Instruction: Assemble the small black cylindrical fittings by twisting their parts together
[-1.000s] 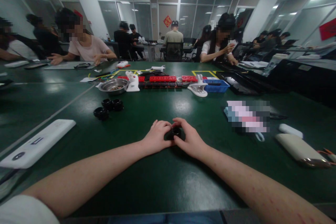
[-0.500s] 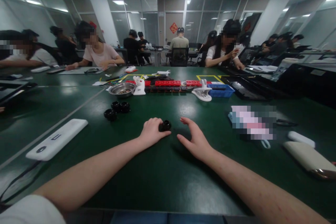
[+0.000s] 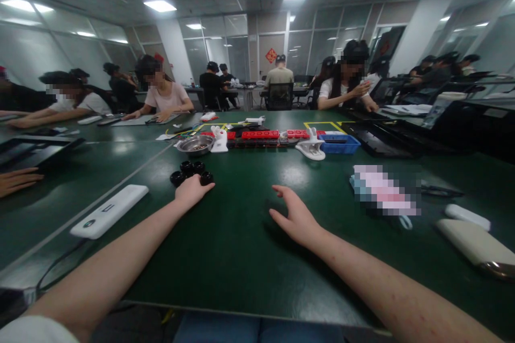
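Observation:
My left hand [image 3: 192,191] is closed around a small round black part [image 3: 206,178] with a hollow top, low over the green table [image 3: 241,257]. Right beside it is a cluster of similar black parts [image 3: 186,166], another of which [image 3: 177,178] sits at the left of the group. What exactly these parts are I cannot tell. My right hand [image 3: 298,214] hovers over the table at centre right, thumb and fingers apart, holding nothing.
Behind the black parts stand a metal bowl [image 3: 196,144] and a white clamp [image 3: 219,140]. Red blocks [image 3: 257,134], a second white clamp [image 3: 311,146] and a blue tray [image 3: 340,144] line the back. A white power strip [image 3: 110,211] lies left. A co-worker's hand [image 3: 18,181] rests far left.
My left hand has carried the black part leftward from the table's middle to the cluster. My right hand stays open in nearly the same place. The view has tilted up and turned slightly left.

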A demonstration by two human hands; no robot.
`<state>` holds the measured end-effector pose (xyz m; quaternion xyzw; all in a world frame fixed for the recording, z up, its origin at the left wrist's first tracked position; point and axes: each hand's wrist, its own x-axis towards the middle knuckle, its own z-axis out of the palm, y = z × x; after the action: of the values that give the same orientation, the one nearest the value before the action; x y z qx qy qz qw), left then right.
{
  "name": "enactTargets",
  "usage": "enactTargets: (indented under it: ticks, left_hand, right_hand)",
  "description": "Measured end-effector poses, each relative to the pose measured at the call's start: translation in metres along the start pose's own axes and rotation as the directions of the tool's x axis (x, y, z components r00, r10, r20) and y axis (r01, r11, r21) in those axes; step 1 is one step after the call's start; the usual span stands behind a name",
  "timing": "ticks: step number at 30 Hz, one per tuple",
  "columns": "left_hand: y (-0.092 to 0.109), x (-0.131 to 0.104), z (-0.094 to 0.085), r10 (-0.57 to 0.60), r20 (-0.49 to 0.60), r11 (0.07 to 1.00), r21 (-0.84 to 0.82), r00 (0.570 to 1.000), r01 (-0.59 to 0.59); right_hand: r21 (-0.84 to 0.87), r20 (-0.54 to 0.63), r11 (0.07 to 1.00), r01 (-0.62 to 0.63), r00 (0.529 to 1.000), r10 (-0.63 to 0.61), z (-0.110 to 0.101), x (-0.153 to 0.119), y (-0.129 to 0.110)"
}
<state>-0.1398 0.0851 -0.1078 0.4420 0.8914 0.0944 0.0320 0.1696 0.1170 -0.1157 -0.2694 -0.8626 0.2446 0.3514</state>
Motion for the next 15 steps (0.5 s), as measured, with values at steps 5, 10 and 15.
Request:
enactTargets:
  ticks: [5, 10, 15]
  left_hand:
    - [-0.009, -0.006, -0.003, -0.048, -0.036, 0.999, 0.022, 0.998, 0.049]
    - [-0.004, -0.028, -0.015, -0.003, -0.180, 0.990, 0.138, 0.984, 0.029]
    - [0.016, -0.049, -0.014, 0.304, -0.069, 0.945, 0.149, 0.950, -0.291]
  right_hand:
    - [0.006, 0.008, 1.000, -0.012, 1.000, 0.012, 0.000, 0.000, 0.002]
    - [0.006, 0.004, 1.000, -0.025, 1.000, 0.025, 0.001, 0.000, 0.003]
    - [0.003, 0.025, 0.999, -0.035, 0.999, 0.035, 0.002, 0.001, 0.002]
